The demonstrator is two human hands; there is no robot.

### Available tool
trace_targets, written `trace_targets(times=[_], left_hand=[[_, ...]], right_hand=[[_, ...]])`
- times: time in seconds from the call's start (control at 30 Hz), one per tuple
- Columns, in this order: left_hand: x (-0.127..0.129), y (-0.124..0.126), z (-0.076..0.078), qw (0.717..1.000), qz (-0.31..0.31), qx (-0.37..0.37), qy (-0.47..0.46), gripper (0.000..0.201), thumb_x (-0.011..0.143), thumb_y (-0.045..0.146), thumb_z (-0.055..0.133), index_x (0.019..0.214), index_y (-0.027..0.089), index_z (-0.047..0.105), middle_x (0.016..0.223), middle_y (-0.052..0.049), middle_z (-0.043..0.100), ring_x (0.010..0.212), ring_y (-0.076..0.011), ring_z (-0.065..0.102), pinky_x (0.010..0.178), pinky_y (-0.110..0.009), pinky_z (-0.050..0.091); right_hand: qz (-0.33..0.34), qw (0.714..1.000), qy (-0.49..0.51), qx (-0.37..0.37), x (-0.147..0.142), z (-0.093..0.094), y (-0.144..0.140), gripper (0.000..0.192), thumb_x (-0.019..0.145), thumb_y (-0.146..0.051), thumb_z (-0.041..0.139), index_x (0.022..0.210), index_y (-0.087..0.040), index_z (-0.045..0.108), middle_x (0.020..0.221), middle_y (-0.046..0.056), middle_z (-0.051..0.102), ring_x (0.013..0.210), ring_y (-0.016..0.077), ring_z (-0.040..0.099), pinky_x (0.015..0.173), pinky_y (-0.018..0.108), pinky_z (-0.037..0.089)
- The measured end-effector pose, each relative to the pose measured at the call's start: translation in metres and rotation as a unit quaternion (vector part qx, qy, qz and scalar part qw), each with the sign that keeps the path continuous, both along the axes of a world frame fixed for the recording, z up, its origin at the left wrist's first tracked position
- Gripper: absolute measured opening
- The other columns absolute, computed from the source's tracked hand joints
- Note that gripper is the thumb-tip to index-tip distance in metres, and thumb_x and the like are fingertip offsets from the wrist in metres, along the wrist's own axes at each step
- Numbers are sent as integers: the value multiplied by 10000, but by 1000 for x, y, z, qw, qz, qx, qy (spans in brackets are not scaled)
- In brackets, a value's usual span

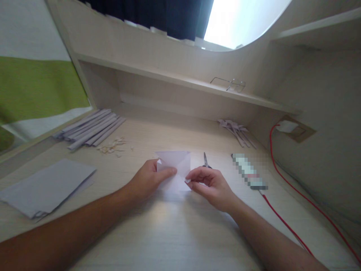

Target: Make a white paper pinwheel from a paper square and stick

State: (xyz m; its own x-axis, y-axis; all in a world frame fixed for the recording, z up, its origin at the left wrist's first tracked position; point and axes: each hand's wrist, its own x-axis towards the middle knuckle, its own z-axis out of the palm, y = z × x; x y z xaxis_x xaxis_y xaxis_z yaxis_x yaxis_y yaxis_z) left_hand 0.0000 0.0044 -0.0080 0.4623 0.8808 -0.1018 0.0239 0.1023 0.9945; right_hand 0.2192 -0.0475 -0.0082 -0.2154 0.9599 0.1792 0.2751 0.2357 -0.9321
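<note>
Far left on the wooden desk, a stack of grey paper sheets lies flat near the front edge. Behind it, a bundle of long folded paper strips fans out toward the wall, with a little scatter of pale scraps just beside its near end.

Into the middle now: the left forearm comes in low from the bottom-left corner, stretched long across the desk, wrist straight. The left hand is curled, its thumb laid over the left edge of a small white folded paper, the fingers tucked beneath, so it is pinching that edge. The paper sits at the centre of the desk, between both hands, its top flap folded into a downward-pointing triangle.

On the other side, the right forearm angles in from the bottom right, wrist bent slightly inward. The right hand has its fingers bunched, fingertips nipping the paper's lower right corner, knuckles up.

Just behind that hand, a pair of scissors lies on the desk, blades pointing away. Further right rests a blurred-out oblong object, with a red cable running from its near end. At the back right, a small heap of folded paper pieces; up on the shelf, a pair of glasses.
</note>
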Motion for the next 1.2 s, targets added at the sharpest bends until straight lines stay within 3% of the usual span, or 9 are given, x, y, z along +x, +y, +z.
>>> trace_targets(times=[0.27, 0.5, 0.73, 1.03, 1.2], left_hand=[[-3, 3, -3, 1000, 14, 19, 19, 257, 791, 361, 689, 911, 141, 743, 797, -44, 750, 660, -186, 647, 603, -278, 480], [-3, 4, -3, 999, 28, 23, 25, 263, 789, 378, 697, 902, 145, 746, 804, -44, 752, 664, -188, 651, 599, -277, 479], [-3, 3, -2, 1000, 16, 6, 17, 285, 765, 394, 708, 882, 137, 743, 778, -48, 746, 641, -187, 644, 584, -276, 470], [2, 11, -7, 997, 37, 54, 28, 306, 727, 409, 717, 809, 114, 734, 691, -31, 715, 593, -172, 609, 561, -262, 443], [1, 10, 2, 993, 65, 92, 42, 299, 662, 396, 759, 784, 123, 766, 712, -43, 748, 647, -201, 658, 626, -285, 496]], right_hand=[[14, 1000, -12, 1, 0, 6, 1, 58, 807, -140, 689, 784, -177, 728, 789, 28, 716, 749, 151, 632, 711, 283, 488], [4, 999, -35, -17, 1, 9, -1, 139, 780, -110, 667, 830, -187, 771, 830, 25, 749, 774, 156, 660, 731, 281, 494], [-7, 1000, -24, -15, 1, 4, 0, 99, 808, -159, 702, 865, -187, 779, 839, 31, 752, 778, 159, 663, 728, 285, 501], [12, 1000, -24, -14, 4, 2, 3, 71, 793, -157, 705, 847, -176, 746, 797, 31, 742, 747, 165, 683, 730, 292, 530], [15, 999, -45, 14, 1, 10, 5, 132, 794, -118, 654, 850, -175, 759, 802, 38, 751, 754, 169, 682, 728, 292, 513]])
